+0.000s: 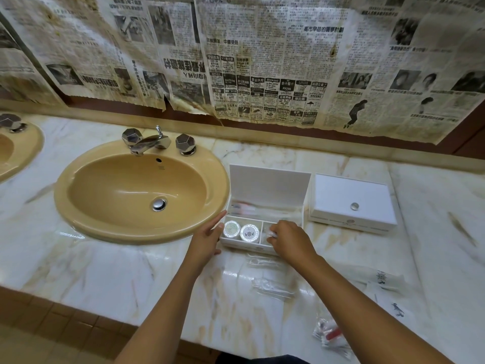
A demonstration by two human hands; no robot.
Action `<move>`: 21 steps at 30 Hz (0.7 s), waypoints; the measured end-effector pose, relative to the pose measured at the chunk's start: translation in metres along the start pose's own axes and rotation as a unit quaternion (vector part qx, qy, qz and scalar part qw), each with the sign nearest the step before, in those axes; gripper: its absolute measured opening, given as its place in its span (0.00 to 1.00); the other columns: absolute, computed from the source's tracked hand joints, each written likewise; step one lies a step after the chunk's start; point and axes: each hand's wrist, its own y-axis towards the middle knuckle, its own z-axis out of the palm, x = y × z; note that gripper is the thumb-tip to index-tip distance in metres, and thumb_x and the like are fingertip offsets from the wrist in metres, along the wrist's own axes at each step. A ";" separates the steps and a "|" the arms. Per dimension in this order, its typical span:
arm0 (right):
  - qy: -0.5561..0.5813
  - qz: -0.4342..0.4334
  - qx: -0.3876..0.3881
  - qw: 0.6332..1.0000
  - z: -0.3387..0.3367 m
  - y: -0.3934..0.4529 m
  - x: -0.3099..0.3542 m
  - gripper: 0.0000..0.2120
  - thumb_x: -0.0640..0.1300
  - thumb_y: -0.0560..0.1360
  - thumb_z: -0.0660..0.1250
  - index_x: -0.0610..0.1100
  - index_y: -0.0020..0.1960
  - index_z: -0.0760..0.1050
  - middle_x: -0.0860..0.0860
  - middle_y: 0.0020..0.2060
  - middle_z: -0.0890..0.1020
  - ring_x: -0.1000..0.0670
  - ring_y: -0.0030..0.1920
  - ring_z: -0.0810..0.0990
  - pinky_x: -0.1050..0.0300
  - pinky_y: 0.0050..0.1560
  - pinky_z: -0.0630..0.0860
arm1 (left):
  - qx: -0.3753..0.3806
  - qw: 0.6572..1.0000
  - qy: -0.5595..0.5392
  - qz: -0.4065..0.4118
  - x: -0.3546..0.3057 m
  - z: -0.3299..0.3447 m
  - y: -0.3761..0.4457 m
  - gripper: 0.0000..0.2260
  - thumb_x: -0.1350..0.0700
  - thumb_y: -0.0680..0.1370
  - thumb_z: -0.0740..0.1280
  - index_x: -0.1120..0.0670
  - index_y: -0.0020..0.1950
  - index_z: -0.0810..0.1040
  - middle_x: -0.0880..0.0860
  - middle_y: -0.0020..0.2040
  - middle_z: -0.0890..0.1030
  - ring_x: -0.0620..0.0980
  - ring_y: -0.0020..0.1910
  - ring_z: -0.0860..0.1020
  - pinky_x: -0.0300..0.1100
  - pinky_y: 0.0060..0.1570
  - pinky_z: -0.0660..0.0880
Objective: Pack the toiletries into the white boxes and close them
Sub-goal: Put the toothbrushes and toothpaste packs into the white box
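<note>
Open white box (262,232) sits just past both hands. Left hand (208,239), fingers straight, steadies left wall. Right hand (287,239) pinches small packet over right slot. More packets (273,285) near right arm.

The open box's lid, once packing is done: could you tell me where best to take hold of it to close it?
Probably the lid at its free top edge, from above and behind, pulling toward you: it stands upright, hinged along the open box at the back, and the flat panel shows no knob on this side.
</note>
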 end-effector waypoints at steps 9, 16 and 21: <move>-0.020 0.020 0.052 0.998 -0.005 0.002 0.004 0.13 0.43 0.80 0.57 0.44 0.38 0.65 0.45 0.41 0.75 0.42 0.44 0.76 0.57 0.38 0.66 | -0.006 1.000 0.007 0.010 0.002 0.000 0.001 0.14 0.51 0.82 0.61 0.32 0.60 0.75 0.49 0.38 0.67 0.46 0.39 0.68 0.50 0.48 0.79; 0.099 0.042 -0.004 0.994 -0.014 0.006 0.006 0.13 0.48 0.80 0.58 0.43 0.39 0.69 0.45 0.40 0.78 0.42 0.41 0.77 0.54 0.40 0.70 | -0.006 1.000 0.005 0.004 0.002 0.001 0.000 0.14 0.52 0.82 0.61 0.31 0.59 0.75 0.47 0.35 0.67 0.46 0.37 0.67 0.49 0.48 0.79; 0.242 0.059 -0.025 0.968 -0.028 -0.001 0.011 0.09 0.44 0.78 0.60 0.40 0.47 0.76 0.45 0.42 0.82 0.45 0.43 0.79 0.59 0.38 0.69 | -0.003 1.000 0.005 -0.002 0.003 0.000 0.001 0.15 0.52 0.82 0.61 0.32 0.60 0.75 0.42 0.29 0.67 0.45 0.35 0.66 0.49 0.48 0.79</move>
